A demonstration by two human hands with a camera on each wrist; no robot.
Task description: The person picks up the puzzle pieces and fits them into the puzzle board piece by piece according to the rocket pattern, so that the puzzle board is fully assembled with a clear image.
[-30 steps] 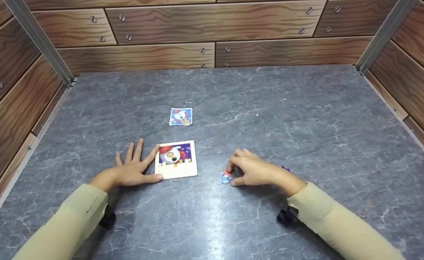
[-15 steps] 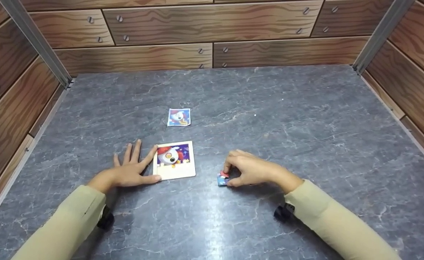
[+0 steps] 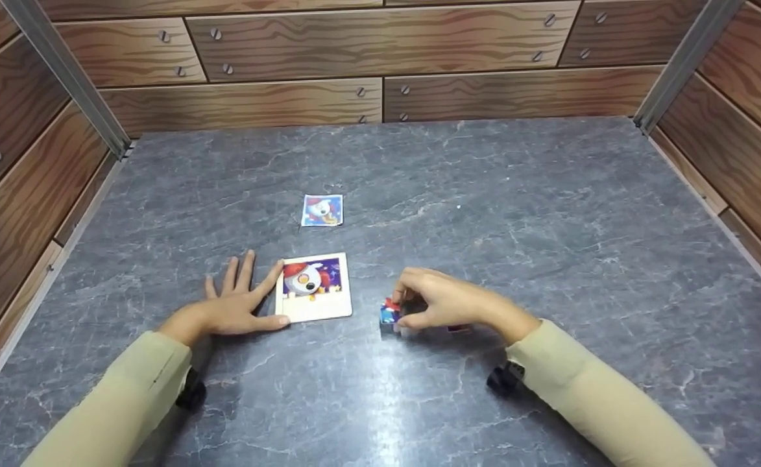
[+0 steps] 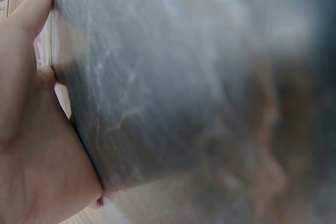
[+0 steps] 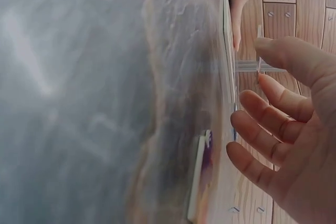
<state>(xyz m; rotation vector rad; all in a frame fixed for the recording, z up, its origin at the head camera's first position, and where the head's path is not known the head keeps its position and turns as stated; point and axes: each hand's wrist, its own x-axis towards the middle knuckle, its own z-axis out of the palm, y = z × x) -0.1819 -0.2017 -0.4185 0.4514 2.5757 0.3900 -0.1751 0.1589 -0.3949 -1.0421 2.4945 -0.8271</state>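
Spread left hand (image 3: 234, 310) should brace the board (image 3: 315, 309) at nine o'clock; right hand (image 3: 448, 301) pinches the piece (image 3: 388, 314) at three, ideally lightly.

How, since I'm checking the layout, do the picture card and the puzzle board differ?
The picture card is smaller than the puzzle board. The card's image fills most of its face; the board's lower part is mostly bare and pale. No hand touches the card, while the left hand touches the board's left side. Both lie flat on the grey table and show a red-and-white figure.
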